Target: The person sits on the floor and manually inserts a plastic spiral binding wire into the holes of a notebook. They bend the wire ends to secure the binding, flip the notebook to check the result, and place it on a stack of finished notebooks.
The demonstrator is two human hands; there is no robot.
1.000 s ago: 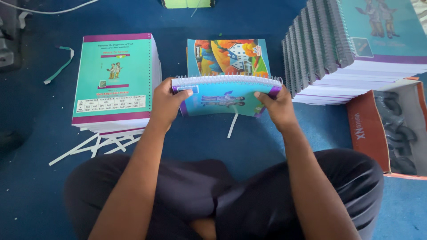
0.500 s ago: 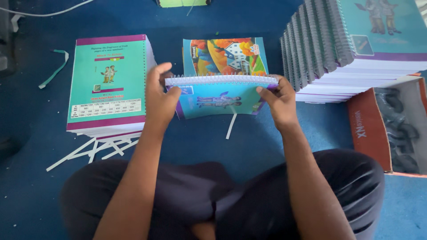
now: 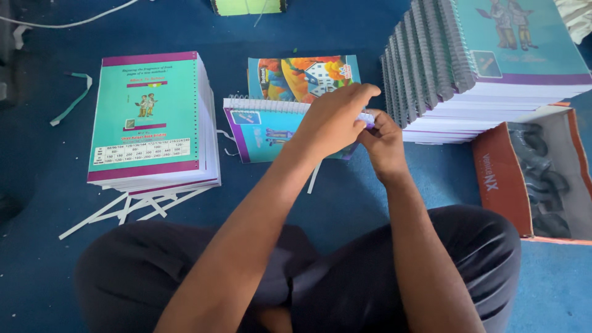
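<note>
Now both hands, L (image 3: 333,120) & R (image 3: 383,143), pinching spiral notebook (image 3: 271,132) corner (grips closed)

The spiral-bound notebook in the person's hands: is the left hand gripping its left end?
No, both the left hand and right hand meet at the right end of the spiral-bound notebook.

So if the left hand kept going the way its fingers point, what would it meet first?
Probably the tall stack of spiral notebooks: the left hand points up and right from the notebook, though depth is unclear.
</note>
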